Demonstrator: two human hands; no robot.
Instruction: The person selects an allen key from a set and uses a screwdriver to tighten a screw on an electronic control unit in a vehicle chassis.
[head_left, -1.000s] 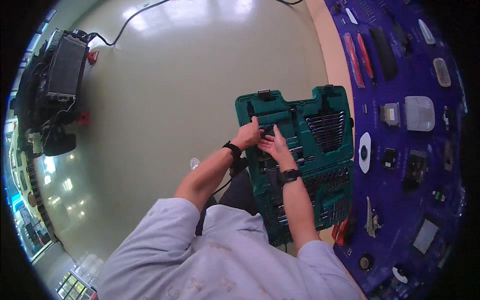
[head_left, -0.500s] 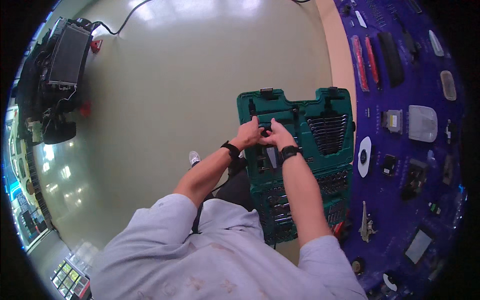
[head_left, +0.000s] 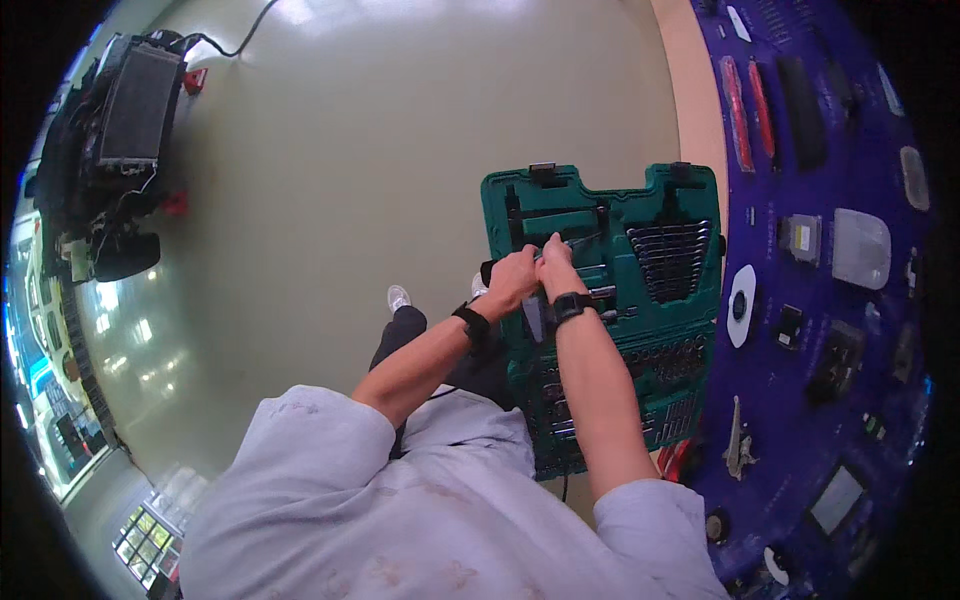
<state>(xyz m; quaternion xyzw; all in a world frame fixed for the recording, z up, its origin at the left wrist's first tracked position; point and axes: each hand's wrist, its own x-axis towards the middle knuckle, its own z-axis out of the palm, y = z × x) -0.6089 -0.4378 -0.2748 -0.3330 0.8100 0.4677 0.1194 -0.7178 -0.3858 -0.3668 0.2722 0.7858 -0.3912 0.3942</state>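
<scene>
My left hand [head_left: 513, 282] and my right hand [head_left: 556, 266] meet over the upper half of an open green tool case [head_left: 640, 318]. Both have their fingers closed. What they grip is mostly hidden; a dark end [head_left: 487, 273] shows beside the left hand, and a thin tool [head_left: 583, 240] shows past the right fingers. Just below the hands is a grey wedge-shaped piece [head_left: 533, 316]; I cannot tell whether it hangs from them or lies in the case. A row of combination wrenches [head_left: 670, 262] fills the case's right side, with sockets [head_left: 680, 360] in the lower half.
To the right stands a purple display board [head_left: 770, 400] carrying several car parts, including red strips [head_left: 762, 108] and a pale lamp-like cover [head_left: 861, 248]. A stripped vehicle front with a radiator [head_left: 140, 105] is at far left, near red stands [head_left: 195, 80]. My shoe [head_left: 398, 298] shows on the floor.
My hands have drawn tightly together, the right fingers now closed. The view has shifted, so case and board sit slightly farther right. The dark end now shows left of my left hand.
</scene>
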